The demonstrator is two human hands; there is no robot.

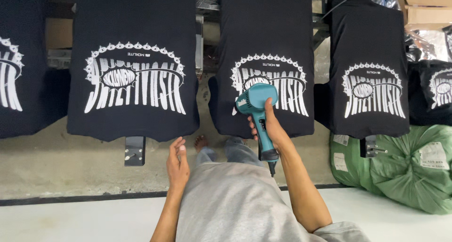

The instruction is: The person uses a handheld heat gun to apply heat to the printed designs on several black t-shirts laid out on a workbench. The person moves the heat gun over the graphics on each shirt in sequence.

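Note:
My right hand (pixel 272 129) grips the handle of a teal heat gun (pixel 255 103), its nozzle aimed down at the white print on the middle black T-shirt (pixel 266 25). That shirt lies stretched flat on a printing board. My left hand (pixel 177 161) hangs open and empty just below the bottom edge of the left black T-shirt (pixel 134 21), which carries the same white print. A third printed black T-shirt (pixel 368 44) lies on a board to the right.
Further printed black shirts show at the far left (pixel 19 82) and far right (pixel 435 91). A full green sack (pixel 405 166) sits on the floor at lower right. A cardboard box (pixel 426 9) is at top right. Metal board brackets (pixel 134 150) stick out below the shirts.

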